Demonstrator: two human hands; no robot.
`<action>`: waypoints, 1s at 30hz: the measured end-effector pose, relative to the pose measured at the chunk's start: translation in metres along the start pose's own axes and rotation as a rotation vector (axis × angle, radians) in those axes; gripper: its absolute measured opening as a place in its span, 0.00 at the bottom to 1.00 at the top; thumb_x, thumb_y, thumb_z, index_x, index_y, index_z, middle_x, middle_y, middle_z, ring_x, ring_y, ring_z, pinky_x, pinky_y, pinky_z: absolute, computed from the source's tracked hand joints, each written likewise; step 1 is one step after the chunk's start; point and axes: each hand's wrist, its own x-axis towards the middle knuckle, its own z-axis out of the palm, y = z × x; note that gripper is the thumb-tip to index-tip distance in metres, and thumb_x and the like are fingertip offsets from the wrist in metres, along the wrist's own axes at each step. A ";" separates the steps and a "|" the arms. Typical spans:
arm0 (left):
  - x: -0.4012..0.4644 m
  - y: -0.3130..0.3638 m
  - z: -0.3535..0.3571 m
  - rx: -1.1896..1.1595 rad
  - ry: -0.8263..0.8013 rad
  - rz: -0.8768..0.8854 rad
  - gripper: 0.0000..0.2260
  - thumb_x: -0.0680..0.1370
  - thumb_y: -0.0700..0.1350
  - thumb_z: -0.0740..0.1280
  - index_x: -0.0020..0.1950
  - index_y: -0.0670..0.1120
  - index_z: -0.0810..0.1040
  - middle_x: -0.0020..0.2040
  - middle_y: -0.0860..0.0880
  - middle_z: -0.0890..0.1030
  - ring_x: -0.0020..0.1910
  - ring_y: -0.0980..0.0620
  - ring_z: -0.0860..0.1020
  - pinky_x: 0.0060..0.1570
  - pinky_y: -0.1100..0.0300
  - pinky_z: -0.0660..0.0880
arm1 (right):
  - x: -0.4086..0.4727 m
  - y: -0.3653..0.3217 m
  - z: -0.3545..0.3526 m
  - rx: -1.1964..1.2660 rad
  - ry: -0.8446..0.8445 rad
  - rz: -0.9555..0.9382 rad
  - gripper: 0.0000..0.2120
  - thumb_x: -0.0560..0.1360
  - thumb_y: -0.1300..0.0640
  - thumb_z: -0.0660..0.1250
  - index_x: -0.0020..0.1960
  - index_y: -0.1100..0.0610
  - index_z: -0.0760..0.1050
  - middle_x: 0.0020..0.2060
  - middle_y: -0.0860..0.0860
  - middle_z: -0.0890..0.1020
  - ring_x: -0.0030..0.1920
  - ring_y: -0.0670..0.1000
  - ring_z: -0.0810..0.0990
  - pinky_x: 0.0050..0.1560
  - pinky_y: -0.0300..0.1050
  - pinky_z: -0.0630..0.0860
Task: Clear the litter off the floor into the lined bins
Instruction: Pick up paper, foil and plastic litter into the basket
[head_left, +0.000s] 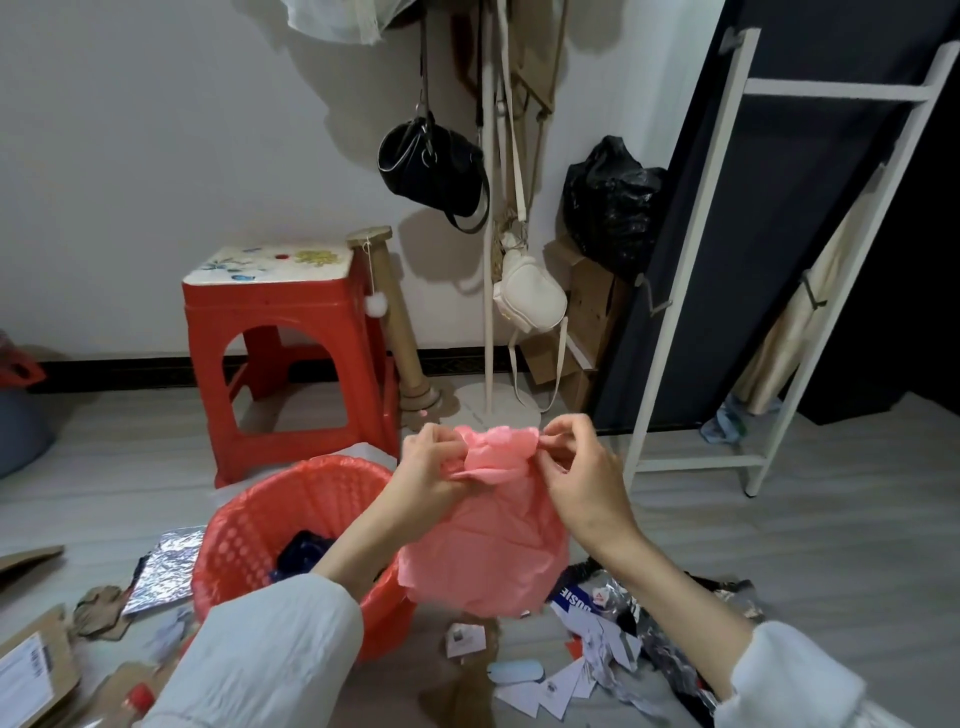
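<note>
Hanging crumpled, seemingly empty: pink bag (485, 540), both hands.

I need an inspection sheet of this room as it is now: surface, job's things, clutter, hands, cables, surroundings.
Surface: grey floor, littered near the person.
Job's things: red basket bin with red liner, dark item inside; pink bag held up beside it.
Clutter: paper scraps, foil sheet, cardboard.
Hands: left hand and right hand pinch the pink bag's top.
Cables: nothing seen.
Surroundings: red stool, black handbag, white bag, black sack.
</note>
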 end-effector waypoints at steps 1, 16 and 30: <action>0.000 -0.001 -0.002 -0.004 0.046 -0.018 0.10 0.70 0.43 0.74 0.43 0.37 0.82 0.50 0.49 0.74 0.51 0.56 0.71 0.51 0.70 0.67 | -0.001 -0.003 -0.001 0.094 -0.075 0.058 0.09 0.74 0.56 0.68 0.53 0.52 0.72 0.49 0.46 0.80 0.52 0.45 0.79 0.48 0.34 0.77; 0.002 0.006 -0.009 -0.152 0.238 -0.140 0.18 0.72 0.43 0.72 0.58 0.49 0.70 0.48 0.52 0.74 0.46 0.53 0.74 0.47 0.62 0.72 | 0.004 -0.002 0.026 -0.158 -0.352 0.185 0.17 0.72 0.60 0.66 0.59 0.52 0.66 0.49 0.51 0.80 0.46 0.51 0.80 0.44 0.51 0.81; -0.007 -0.004 -0.014 -0.022 -0.340 -0.056 0.34 0.63 0.53 0.78 0.65 0.58 0.68 0.55 0.56 0.80 0.54 0.56 0.79 0.53 0.56 0.78 | 0.003 -0.020 -0.005 0.277 -0.493 0.208 0.14 0.71 0.69 0.67 0.52 0.53 0.74 0.46 0.53 0.82 0.40 0.47 0.81 0.36 0.38 0.78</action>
